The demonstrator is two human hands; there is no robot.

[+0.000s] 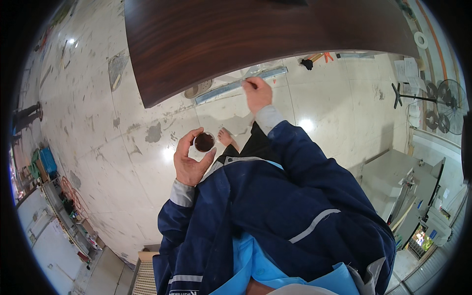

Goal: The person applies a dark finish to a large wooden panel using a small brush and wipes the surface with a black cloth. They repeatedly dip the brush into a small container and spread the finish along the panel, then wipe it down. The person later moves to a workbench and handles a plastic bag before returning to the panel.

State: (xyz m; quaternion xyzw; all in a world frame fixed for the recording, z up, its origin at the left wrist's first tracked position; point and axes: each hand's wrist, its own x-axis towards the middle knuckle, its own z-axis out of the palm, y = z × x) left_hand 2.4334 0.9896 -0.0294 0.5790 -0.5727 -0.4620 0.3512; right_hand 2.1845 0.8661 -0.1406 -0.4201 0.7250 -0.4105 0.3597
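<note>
A small round cup (204,142) sits in the grip of the left hand (191,157), and it holds a dark reddish-brown liquid that fills most of its mouth; the rim looks pale and thin. The left hand is partly closed around the cup, thumb on the near right side and fingers (184,142) curled over the far left side, so the cup is pinched between them with its opening facing up. That hand is raised in front of the chest, the wrist bent back, with a grey cuff and a dark blue sleeve (182,216) running down from it. The right hand (258,93) is stretched farther out, beyond and to the right of the cup, well apart from it. It is closed into a loose fist around a thin stick-like tool (248,83), whose short visible end pokes out to the left of the knuckles; what kind of tool it is cannot be told. The right hand sits just at the near edge of a dark brown wood-grain panel (246,39), and whether it touches that edge is unclear. The right forearm reaches up from the blue jacket, nearly straight. Below the cup lies a pale tiled floor (123,147), and a bare foot (227,137) shows just right of the cup.
</note>
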